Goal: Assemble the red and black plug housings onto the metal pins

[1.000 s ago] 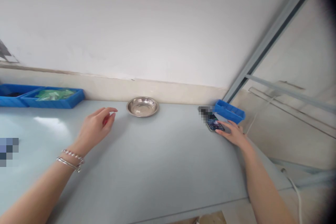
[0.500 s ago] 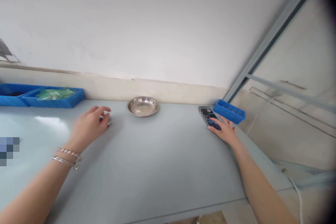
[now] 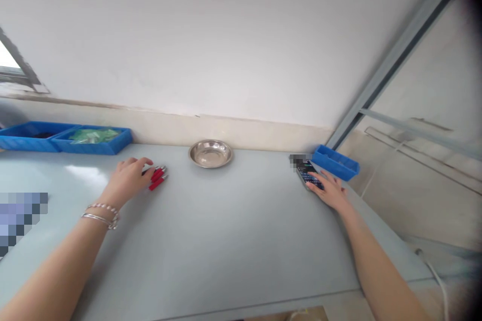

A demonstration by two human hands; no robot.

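Observation:
My left hand is over the table at left, its fingers curved, with a gap between thumb and index finger. Right by its fingertips lie several small red pieces with silvery tips, perhaps pens. Something dark shows between the thumb and finger, partly hidden. My right hand rests at the lower end of a black phone-like device lying on the table, whose face shows rows of keys. The index finger touches its face, the thumb lies along its near edge and the other fingers spread to the right.
A round shallow metal dish stands near the wall between my hands. Two blue bins sit at back left, one with green-white packets. Another blue bin is at the right edge. A metal frame rises there.
My left hand has drawn a little left, uncovering the red pieces. The right hand stays at the device. The view has shifted slightly left.

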